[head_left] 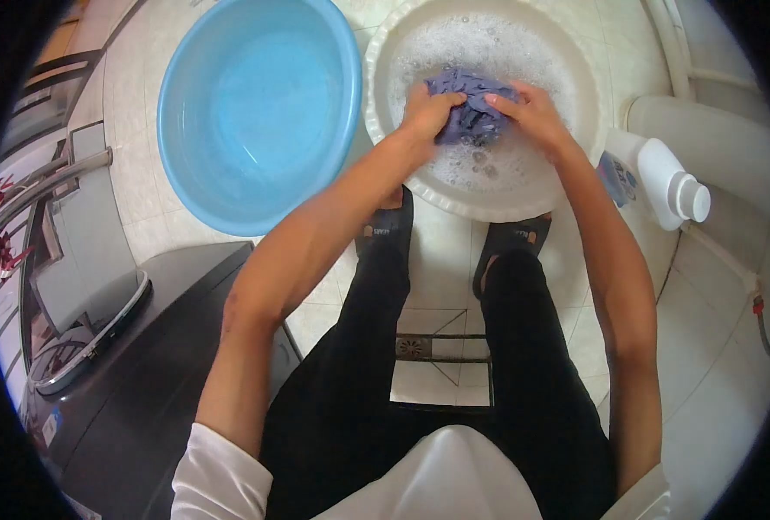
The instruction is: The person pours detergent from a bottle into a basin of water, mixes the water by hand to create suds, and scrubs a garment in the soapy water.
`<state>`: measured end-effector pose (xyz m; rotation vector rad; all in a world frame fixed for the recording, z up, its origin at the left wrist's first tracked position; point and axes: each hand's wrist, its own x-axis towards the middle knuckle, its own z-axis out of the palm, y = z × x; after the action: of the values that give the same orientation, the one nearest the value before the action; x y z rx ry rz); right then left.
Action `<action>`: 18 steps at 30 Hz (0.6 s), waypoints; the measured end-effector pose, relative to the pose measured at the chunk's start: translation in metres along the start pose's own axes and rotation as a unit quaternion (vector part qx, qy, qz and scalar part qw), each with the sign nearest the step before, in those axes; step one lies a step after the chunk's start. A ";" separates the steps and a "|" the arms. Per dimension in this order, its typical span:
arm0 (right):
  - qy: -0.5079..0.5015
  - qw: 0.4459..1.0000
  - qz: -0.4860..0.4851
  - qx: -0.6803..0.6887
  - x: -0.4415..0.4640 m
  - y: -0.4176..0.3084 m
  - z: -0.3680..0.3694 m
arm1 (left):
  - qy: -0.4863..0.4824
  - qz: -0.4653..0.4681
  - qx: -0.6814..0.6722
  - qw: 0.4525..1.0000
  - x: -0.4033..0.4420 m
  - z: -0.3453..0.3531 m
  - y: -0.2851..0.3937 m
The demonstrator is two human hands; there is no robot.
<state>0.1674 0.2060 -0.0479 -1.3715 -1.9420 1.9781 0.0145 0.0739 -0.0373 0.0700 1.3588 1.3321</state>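
A bunched, wet purple-blue cloth (474,113) is held between my two hands over a white basin (595,95) of sudsy water (489,43). My left hand (428,114) grips the cloth's left side, its thumb lying across the top. On the right side, my right hand (532,113) pinches the fabric with thumb and fingers. Folds of cloth hide some fingertips. The lower part of the bundle meets the foam, and I cannot tell how much of it is under water. What kind of garment or cloth it is does not show.
A blue basin (350,52) stands left of the white one. To the right is a white bottle (662,182) with a capped neck. My slippered feet (511,243) are close to the white basin. A dark cabinet (142,364) fills the lower left, and a floor drain (414,347) lies between my legs.
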 end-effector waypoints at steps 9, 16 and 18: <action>-0.044 0.969 -0.118 -0.211 -0.004 -0.028 -0.046 | -0.009 0.206 0.644 0.736 -0.031 -0.013 0.070; 0.014 0.935 -0.187 -0.302 -0.025 -0.045 -0.078 | -0.029 0.261 0.650 0.713 -0.029 -0.018 0.095; 0.014 0.942 -0.177 -0.286 -0.027 -0.054 -0.081 | -0.013 0.338 0.608 0.719 -0.029 -0.014 0.095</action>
<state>0.2038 0.2650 0.0255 -1.0014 -2.6463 1.2801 -0.0456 0.0779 0.0435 1.6030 2.0719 0.6987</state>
